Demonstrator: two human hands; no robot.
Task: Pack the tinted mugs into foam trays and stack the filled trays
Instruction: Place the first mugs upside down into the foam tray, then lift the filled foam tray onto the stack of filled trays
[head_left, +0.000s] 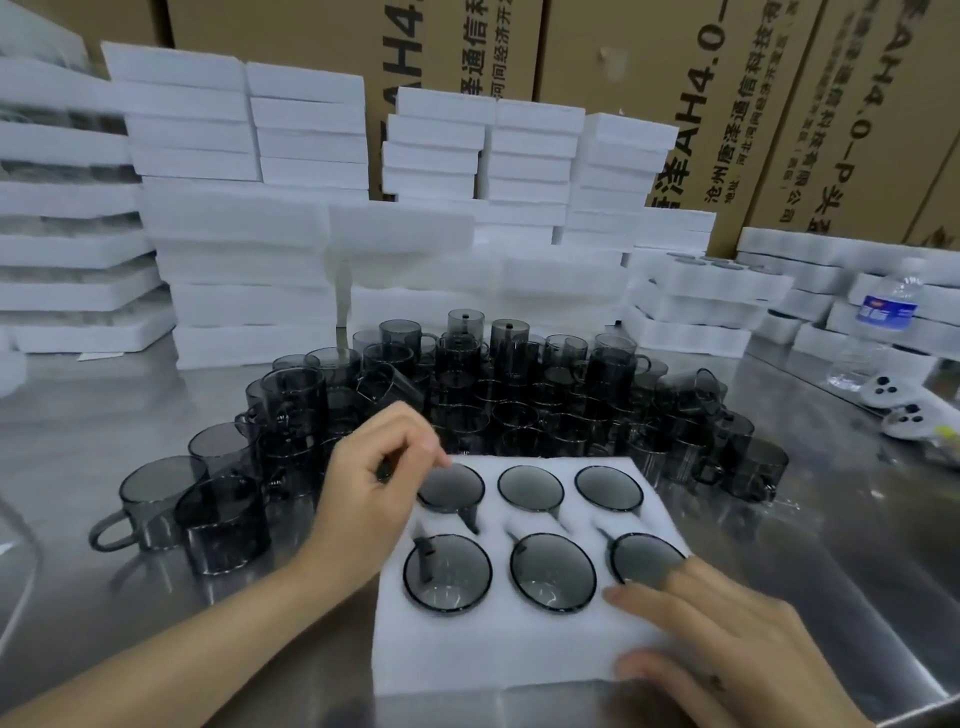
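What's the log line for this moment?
foam tray: six pockets filled | left hand: over back-left mug, grip unclear | right hand: flat on front-right corner | stacking: not yet done

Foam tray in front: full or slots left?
Full. All six slots of the foam tray hold a tinted mug; a rim shows in each.

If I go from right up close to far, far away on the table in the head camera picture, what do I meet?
foam tray filled with six mugs → loose mugs crowded together → stacks of foam trays → cardboard boxes
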